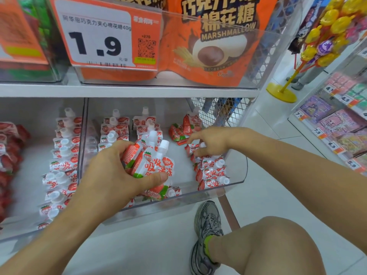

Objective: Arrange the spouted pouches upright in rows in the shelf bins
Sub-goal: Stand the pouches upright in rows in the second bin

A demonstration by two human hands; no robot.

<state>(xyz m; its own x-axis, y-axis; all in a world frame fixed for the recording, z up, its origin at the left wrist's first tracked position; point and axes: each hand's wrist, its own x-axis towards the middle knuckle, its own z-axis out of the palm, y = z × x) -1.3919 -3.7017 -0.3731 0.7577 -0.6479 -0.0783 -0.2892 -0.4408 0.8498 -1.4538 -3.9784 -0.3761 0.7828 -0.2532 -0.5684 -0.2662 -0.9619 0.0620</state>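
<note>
Red-and-white strawberry spouted pouches fill two clear shelf bins. My left hand (pixel 117 171) grips a bunch of pouches (pixel 153 159) in the middle of the right bin (pixel 236 171), spouts pointing up. My right hand (pixel 210 141) reaches into the same bin and pinches the top pouch (pixel 193 148) of the right-hand row (pixel 212 171). Upright rows of pouches (pixel 113 130) stand at the back left of this bin. A few loose pouches (pixel 182 130) lie tipped at the back right. The left bin (pixel 81 135) holds a long upright row (pixel 61 161).
Above, a shelf (pixel 129 90) carries orange marshmallow bags (pixel 214 42) behind a 1.9 price tag (pixel 99 36). Red packets (pixel 8 155) sit far left. My knee (pixel 268 245) and shoe (pixel 206 235) are below the bin. A lollipop stand (pixel 282 92) and another shelf (pixel 337 126) stand at right.
</note>
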